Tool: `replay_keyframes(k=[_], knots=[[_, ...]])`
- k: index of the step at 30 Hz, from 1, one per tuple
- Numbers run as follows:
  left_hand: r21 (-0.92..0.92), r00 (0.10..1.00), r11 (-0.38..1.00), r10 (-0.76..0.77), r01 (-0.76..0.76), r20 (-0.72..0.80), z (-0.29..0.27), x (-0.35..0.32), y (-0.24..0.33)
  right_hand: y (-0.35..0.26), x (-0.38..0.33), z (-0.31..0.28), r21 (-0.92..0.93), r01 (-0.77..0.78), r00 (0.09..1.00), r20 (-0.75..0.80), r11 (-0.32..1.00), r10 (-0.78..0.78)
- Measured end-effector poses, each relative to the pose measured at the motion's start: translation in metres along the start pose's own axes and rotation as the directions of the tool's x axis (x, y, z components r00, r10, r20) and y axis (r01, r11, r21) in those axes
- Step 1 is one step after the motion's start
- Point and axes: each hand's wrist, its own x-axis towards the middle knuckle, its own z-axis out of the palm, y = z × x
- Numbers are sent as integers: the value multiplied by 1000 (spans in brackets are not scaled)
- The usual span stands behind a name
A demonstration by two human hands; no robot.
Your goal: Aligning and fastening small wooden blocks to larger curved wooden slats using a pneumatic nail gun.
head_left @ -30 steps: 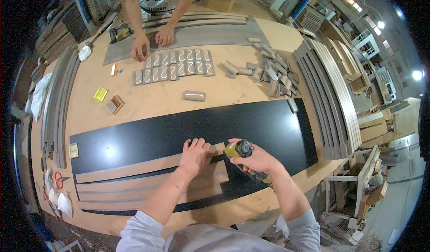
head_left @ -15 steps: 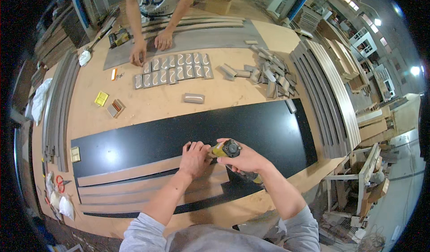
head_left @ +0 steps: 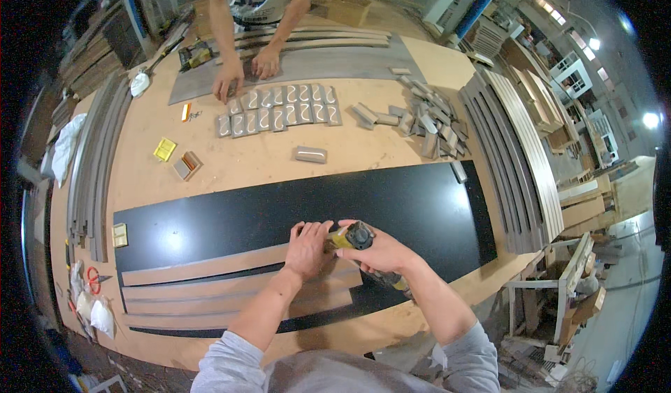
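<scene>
My right hand [head_left: 381, 250] is closed round the grip of a yellow-and-black cordless drill [head_left: 342, 239], its front end turned left toward my other hand. My left hand [head_left: 305, 248] bends its fingers over the right end of the uppermost wooden strip [head_left: 210, 266], right beside the drill's nose. The drill tip and the strip's end are hidden between the hands. Several more brown strips [head_left: 237, 302] lie side by side below it, on a long black panel [head_left: 391, 197].
Across the table [head_left: 244, 173], a co-worker's hands [head_left: 229, 80] are beside rows of grey blocks [head_left: 278, 106] with white squiggles. A pile of loose blocks [head_left: 433, 122] and stacked slats [head_left: 514, 162] lie right. Red-handled scissors [head_left: 94, 280] and a yellow box [head_left: 165, 149] lie left.
The whole view has shifted slightly, with the tabletop things a little further right. My hands and the drill keep nearly the same place on the strip.
</scene>
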Motion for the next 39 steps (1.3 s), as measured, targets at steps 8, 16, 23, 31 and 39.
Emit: replay_keyframes(k=[8, 16, 23, 31, 39], knots=[[47, 1000, 999, 21, -20, -18, 1, 1, 1, 8, -10, 3, 21, -17, 1000, -13, 1000, 17], [12, 1000, 1000, -23, 24, -20, 2, 0, 0, 25, -8, -19, 75, 63, 970, -239, 995, -43], [0, 999, 1000, 2, -2, 36, 1, 6, 0, 66, 24, -55, -476, -327, 746, -660, 816, -86], [49, 1000, 999, -17, 16, 14, -16, -4, 2, 0, 102, -50, -744, 124, 649, -440, 657, -621], [66, 992, 997, -56, 49, 115, -5, 0, -1, -12, 228, -35, -771, 26, 810, -357, 637, -466]])
